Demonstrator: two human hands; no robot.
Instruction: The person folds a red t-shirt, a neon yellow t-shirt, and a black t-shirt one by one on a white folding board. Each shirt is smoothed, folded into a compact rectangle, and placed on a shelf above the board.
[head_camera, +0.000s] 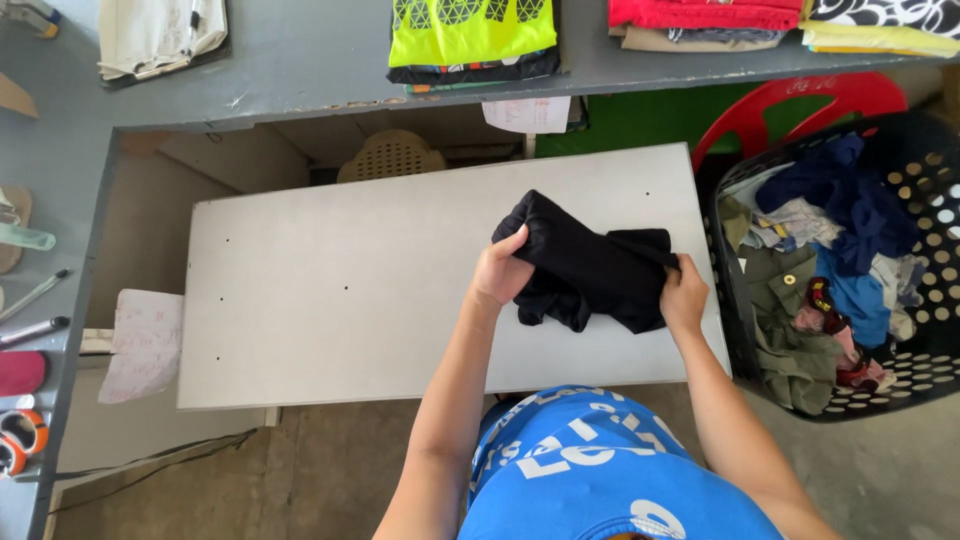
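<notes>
Both hands clenched on bunched black garment (585, 270), left hand (500, 275) at 9 o'clock, right hand (683, 298) at 3, over grey tabletop (330, 290); looks mid-gather w/ garment unfolded.

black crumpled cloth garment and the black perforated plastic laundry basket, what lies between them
In the head view, only the grey board's right edge lies between the black crumpled cloth garment and the black perforated plastic laundry basket.

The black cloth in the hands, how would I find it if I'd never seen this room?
Look at the pale grey board in the middle, left of the dark laundry basket. At its right end, the left hand and right hand hold a bunched black garment. It is the only plain black cloth there; the basket's clothes are coloured.
</notes>
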